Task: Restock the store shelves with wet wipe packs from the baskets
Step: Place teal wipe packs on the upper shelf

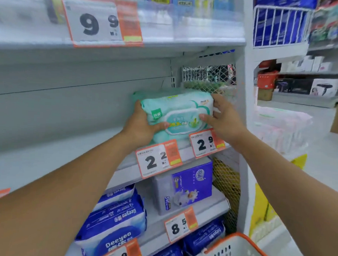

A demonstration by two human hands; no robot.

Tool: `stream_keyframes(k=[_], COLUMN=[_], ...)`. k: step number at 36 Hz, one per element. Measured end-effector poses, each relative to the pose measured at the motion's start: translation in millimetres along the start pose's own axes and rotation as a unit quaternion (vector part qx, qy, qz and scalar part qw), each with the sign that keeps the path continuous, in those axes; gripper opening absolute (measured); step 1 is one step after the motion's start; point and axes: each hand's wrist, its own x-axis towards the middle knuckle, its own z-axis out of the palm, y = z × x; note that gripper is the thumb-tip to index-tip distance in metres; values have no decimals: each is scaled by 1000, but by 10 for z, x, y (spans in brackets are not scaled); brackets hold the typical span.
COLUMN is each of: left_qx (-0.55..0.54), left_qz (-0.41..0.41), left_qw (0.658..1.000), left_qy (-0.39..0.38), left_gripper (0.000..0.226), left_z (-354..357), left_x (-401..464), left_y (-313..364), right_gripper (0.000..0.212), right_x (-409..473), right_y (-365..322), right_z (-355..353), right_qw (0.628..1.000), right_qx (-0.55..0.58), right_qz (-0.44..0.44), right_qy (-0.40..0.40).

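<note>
Soft mint-green plastic wet wipe pack, clamped endwise between left hand and right hand fingers: slide level, rearward beyond fingertips, onto white metal shelf, thumbs releasing last.

Both arms are showing bare all the way up, no sleeves coming into view. The left hand and right hand aren't wearing gloves, rings or a watch.
</note>
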Motion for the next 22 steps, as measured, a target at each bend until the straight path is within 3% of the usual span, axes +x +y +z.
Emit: stream_keyframes(k=[3,7,9,13,17,19,22], left_qx=[69,174,205,277,273,290,272], left_qz=[-41,-64,-76,-92,-106,-103,-63], left_qw=[997,982,974,950,949,948,956], left_qy=[-11,-46,-66,-107,-113,-78,88], left_gripper=[110,109,118,90,93,74,59], left_z=[49,97,137,156,123,121,109], left_x=[81,105,124,164,52,-72,-416], left_y=[-69,5,79,200,317,404,556], right_gripper=[43,28,22,23,30,35,40], right_x=[124,187,188,166,90,12,-173], right_y=[29,31,39,37,38,21,-78], right_z=[58,104,92,28,-18,-26,-31], right_qw=[990,975,972,971,978,971,952], right_qx=[-136,-215,-227,-232,-207,-237,-279], right_qz=[-9,5,8,17,18,5,-95], right_qy=[29,59,57,48,28,29,85])
